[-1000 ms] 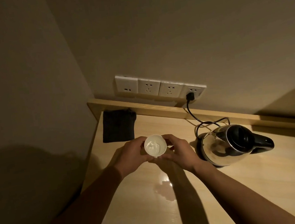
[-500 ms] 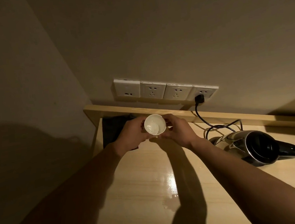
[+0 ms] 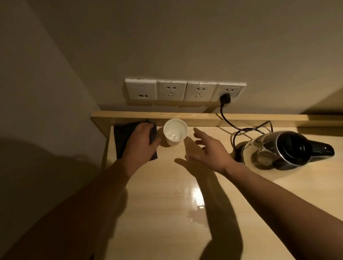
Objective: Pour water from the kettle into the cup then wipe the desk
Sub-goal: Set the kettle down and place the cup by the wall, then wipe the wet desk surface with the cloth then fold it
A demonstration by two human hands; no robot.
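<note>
Left hand (image 3: 141, 143) on cloth (image 3: 122, 138) — cup (image 3: 175, 132) upright

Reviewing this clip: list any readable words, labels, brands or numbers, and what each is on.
None can be read.
Kettle: no brand or marking visible on its lid or steel body.
Cup: plain white, no print.
Wall sockets: only pin holes; any small marks are too blurred to read.
Dark cloth: no label visible.
</note>
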